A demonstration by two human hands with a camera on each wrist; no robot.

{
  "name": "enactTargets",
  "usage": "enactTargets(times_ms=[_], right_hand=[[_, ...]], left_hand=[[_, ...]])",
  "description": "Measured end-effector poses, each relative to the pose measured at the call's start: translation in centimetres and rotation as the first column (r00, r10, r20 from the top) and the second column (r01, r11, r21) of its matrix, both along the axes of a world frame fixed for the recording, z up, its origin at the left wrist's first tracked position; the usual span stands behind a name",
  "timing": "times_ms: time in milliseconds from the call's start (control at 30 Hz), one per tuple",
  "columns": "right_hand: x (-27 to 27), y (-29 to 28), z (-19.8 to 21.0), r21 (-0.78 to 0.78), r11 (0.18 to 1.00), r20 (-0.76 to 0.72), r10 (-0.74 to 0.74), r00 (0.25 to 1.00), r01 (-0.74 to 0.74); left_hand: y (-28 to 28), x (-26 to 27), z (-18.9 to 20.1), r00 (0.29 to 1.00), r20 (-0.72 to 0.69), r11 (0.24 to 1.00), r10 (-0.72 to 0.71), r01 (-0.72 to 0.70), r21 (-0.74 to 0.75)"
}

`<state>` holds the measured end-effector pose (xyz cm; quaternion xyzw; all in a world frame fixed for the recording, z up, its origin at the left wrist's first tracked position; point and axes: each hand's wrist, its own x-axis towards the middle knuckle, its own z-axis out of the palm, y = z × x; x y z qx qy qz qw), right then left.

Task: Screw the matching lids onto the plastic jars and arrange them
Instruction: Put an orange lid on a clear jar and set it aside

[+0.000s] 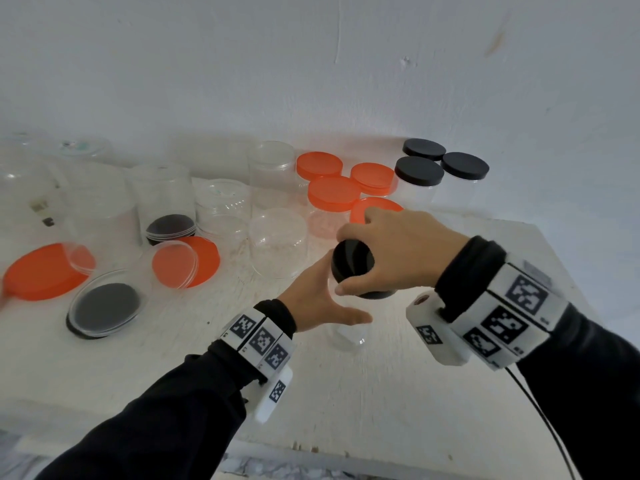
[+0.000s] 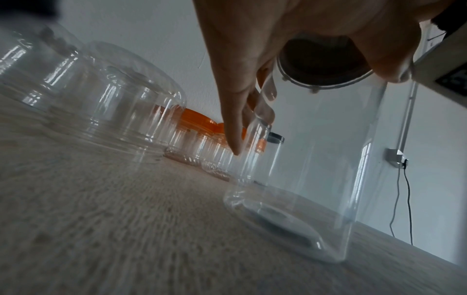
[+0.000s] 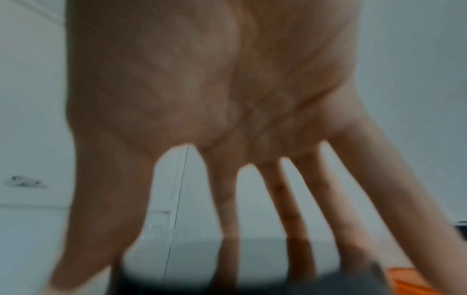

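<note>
**Hands on a black lid and a clear jar at the near right of the desk**

Both hands meet over one clear jar standing upright on the white desk, near and right of centre. Right hand comes down from above, fingers and thumb curled round the black lid sitting on the jar's mouth. Left hand is at the jar's left side, fingers stretched out fairly straight along the wall, thumb spread wide toward the near side; from the left wrist view the fingertips lie against the clear plastic.

Far right, against the wall, stand three black-lidded jars. Just left of them is a cluster of four orange-lidded jars, one partly hidden behind the right hand. Left of centre stand several open clear jars. At the near left lie loose orange lids and a jar on its side over a black lid.
</note>
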<state>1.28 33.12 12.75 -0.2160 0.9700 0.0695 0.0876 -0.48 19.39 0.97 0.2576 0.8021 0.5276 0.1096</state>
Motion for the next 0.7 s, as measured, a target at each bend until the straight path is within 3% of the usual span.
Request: enactTargets(times_ms=[67, 133, 433, 700], right_hand=[[0.0, 0.6, 0.4, -0.037, 0.999, 0.170, 0.028, 0.985, -0.022], [-0.1, 0.8, 0.5, -0.090, 0.994, 0.216, 0.075, 0.973, -0.057], [0.5, 1.4, -0.8, -0.126, 0.988, -0.021, 0.082, 0.996, -0.084], [1.2, 1.1, -1.5, -0.146, 0.988, -0.085, 0.030, 0.996, -0.043]], left_hand=[[0.1, -0.1, -0.1, 1.000, -0.008, 1.000, 0.008, -0.008, 0.003], [0.1, -0.1, -0.2, 1.000, -0.012, 1.000, 0.008, -0.008, -0.012], [0.1, 0.0, -0.1, 1.000, -0.007, 1.000, -0.008, 0.008, -0.007], [0.2, 0.0, -0.2, 1.000, -0.021, 1.000, -0.013, 0.013, -0.008]])
